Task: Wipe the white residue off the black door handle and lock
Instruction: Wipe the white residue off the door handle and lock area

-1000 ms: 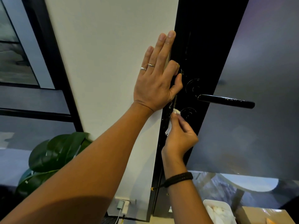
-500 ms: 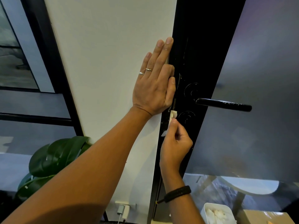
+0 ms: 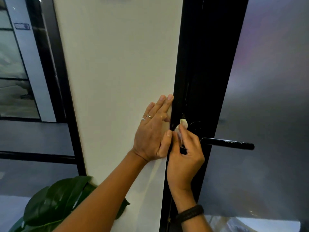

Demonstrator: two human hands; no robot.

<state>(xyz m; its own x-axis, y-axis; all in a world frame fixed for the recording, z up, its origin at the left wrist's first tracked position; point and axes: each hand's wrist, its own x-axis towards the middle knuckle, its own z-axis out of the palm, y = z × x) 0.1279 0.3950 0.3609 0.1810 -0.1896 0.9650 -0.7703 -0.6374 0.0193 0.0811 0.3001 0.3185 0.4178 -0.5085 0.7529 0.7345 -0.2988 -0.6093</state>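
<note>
The right hand [image 3: 184,158] pinches a small white wipe [image 3: 183,123] in its fingertips and holds it on the black door frame [image 3: 209,64], just left of the round lock plate [image 3: 195,126]. It is best to rub in small, firm strokes so the white bits come off. The left hand [image 3: 153,131] lies flat on the white wall [image 3: 117,64], fingers straight. The black door handle [image 3: 229,143] sticks out just right of the right hand, with white specks on it.

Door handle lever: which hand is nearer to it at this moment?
Right. The right hand, pinching a small white wipe, sits right at the inner end of the door handle lever. The left hand lies flat on the white wall, farther left.
</note>
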